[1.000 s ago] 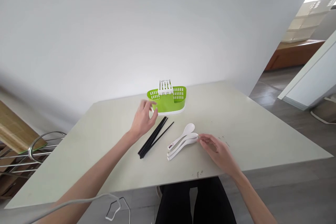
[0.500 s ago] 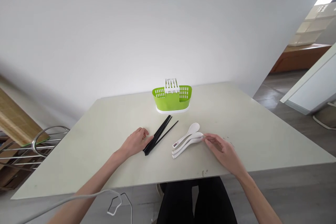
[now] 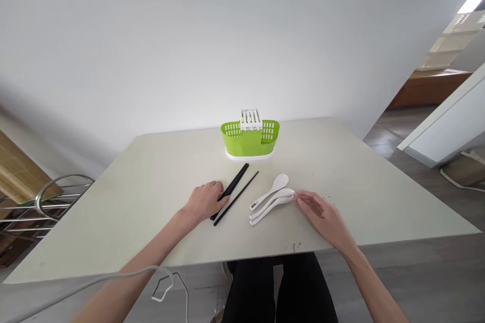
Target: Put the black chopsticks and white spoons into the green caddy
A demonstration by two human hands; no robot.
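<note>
Black chopsticks (image 3: 237, 178) lie bunched on the table, slanting away from me. My left hand (image 3: 205, 201) is closed around their near part, thumb across the top, fingers on the left side. A single black chopstick (image 3: 242, 192) lies apart, just right of the bunch. To its right are three white spoons: one spoon (image 3: 280, 181) with a printed mark on its handle, and two more spoons (image 3: 271, 208) nested side by side. My right hand (image 3: 320, 214) rests by the bowls of the nested pair, fingers loosely bent and apart, fingertips touching or nearly touching them.
A green cutlery basket (image 3: 248, 144) with a white base and white slotted top stands near the wall at the back of the white table (image 3: 159, 171). Left of the table is a metal rack (image 3: 64, 197). A pale cable (image 3: 125, 275) crosses the lower left.
My left hand has closed on the chopsticks and drawn the bunch together, leaving one chopstick separate on the right. My right hand stays beside the spoons. The view has shifted slightly.
</note>
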